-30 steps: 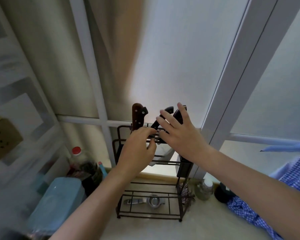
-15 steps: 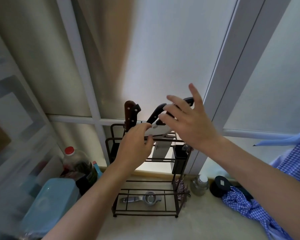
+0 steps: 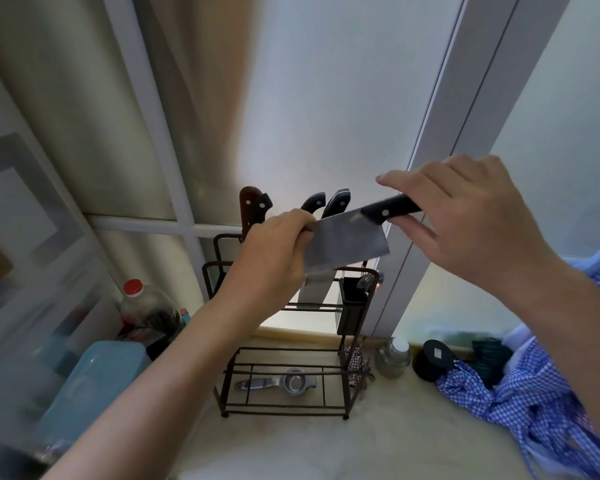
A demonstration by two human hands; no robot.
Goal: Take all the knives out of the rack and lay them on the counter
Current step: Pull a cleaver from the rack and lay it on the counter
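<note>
A dark wire rack (image 3: 357, 344) stands on the pale counter (image 3: 378, 445) against the window. Above it a cleaver (image 3: 347, 245) with a black riveted handle is held flat in the air. My right hand (image 3: 464, 220) grips its handle. My left hand (image 3: 274, 254) pinches the far end of the blade. Still standing in the rack are a brown-handled knife (image 3: 248, 209) at the left and two black-handled knives (image 3: 328, 204) in the middle. One blade hangs down below my left hand.
A metal squeezer (image 3: 281, 382) lies on the rack's bottom shelf. A black cutlery cup (image 3: 352, 304) hangs at the rack's right. To the left are a red-capped bottle (image 3: 142, 303) and a blue box (image 3: 83, 386). At the right are a glass jar (image 3: 393, 356), a black pot (image 3: 432, 362) and blue checked cloth (image 3: 520, 400).
My right hand has closed on the cleaver's handle and lifted the cleaver out of the rack to the right. My left hand has risen with the blade's end.
</note>
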